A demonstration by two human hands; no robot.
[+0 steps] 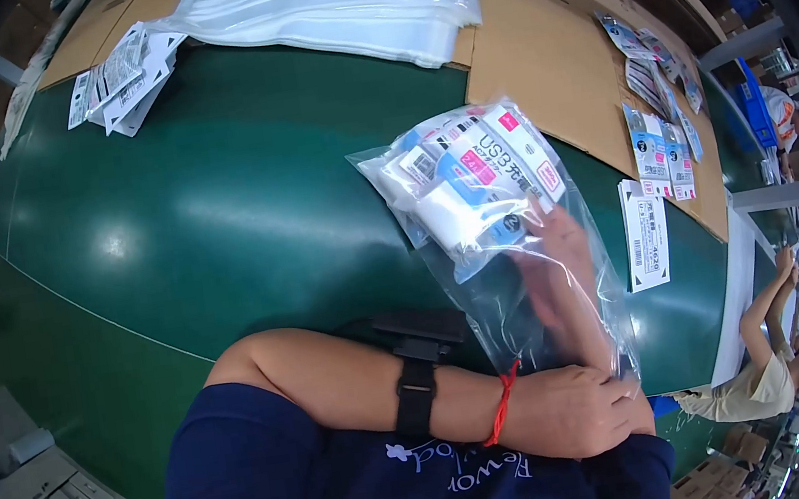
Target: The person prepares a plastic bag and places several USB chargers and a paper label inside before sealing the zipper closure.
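Note:
A clear plastic bag (489,313) is spread over the green table, with a bundle of blister packs (456,176) in its far end. The packs have pink, blue and white cards, and a white block-shaped item shows in one. My right hand (560,243) is inside the bag, its fingers closed against the near right side of the packs; part of its grip is hidden. Close to my body, my left hand (577,413) crosses over my right forearm. Its fingers are curled around the bag's mouth edge.
Clear flat bags (338,15) are stacked at the far edge. Printed labels (125,82) lie far left, and another label stack (645,235) sits at right. A cardboard sheet (547,63) carries more blister packs (661,146). Another person (756,389) is at far right.

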